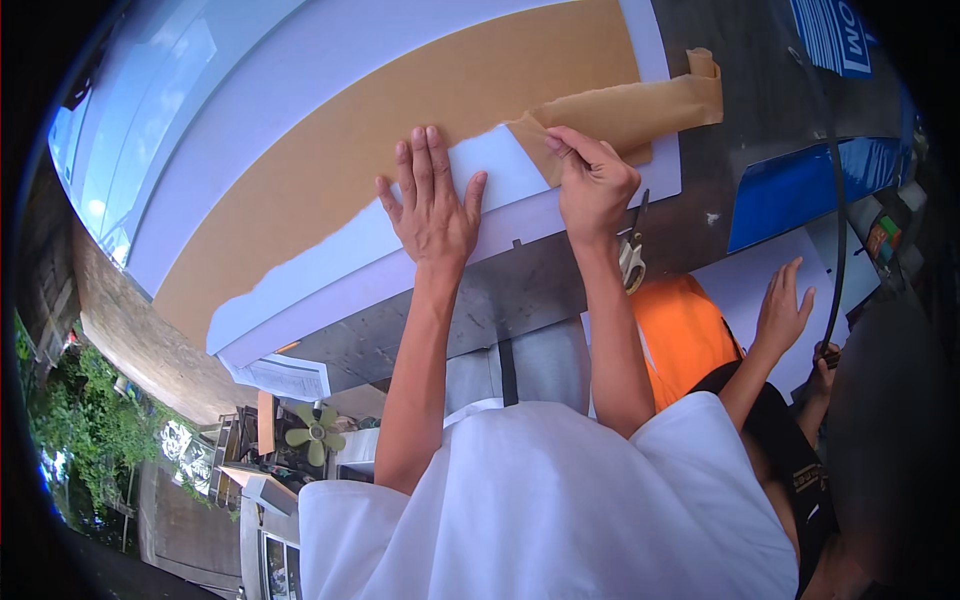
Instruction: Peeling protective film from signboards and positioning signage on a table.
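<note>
A long white sheet [300, 268] lies on the table, with brown backing paper [400, 80] over most of its face and a ragged torn edge along the near side. My left hand [436, 205] is spread flat at that torn edge, fingers pointing away from me and holding nothing. To its right, my right hand [598, 185] pinches the lifted corner of the brown paper. From there a loose, curled strip of it [640, 112] runs off to the right, its end rolled up. White-handled scissors [632, 255] rest beside my right wrist.
The dark table [450, 320] has its near edge close to my body. At the right are blue sheets [800, 200], a black cable [838, 190] and something orange [685, 335]. A co-worker's hand [785, 310] is near a white panel there. A fan [315, 435] stands lower left.
</note>
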The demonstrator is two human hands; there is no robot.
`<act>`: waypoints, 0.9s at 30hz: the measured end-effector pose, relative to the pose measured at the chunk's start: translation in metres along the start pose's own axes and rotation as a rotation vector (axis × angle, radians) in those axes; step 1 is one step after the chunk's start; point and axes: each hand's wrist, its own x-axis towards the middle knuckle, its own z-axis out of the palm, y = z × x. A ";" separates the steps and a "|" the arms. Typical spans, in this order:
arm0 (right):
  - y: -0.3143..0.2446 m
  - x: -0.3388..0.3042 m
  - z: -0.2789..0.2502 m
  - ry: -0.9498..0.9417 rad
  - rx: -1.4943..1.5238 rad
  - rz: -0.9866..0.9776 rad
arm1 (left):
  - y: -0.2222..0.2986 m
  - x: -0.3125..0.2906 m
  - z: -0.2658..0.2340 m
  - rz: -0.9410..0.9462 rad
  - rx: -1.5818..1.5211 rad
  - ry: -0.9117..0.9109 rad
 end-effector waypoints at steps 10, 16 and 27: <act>0.034 0.112 -0.101 0.321 -0.218 -0.142 | 0.003 0.001 0.006 -0.014 -0.017 0.018; 0.042 0.142 -0.118 0.436 -0.273 -0.228 | -0.002 -0.002 0.002 -0.030 -0.031 0.026; 0.036 0.233 -0.193 0.955 -0.188 -0.408 | 0.003 -0.001 0.004 -0.008 -0.017 0.028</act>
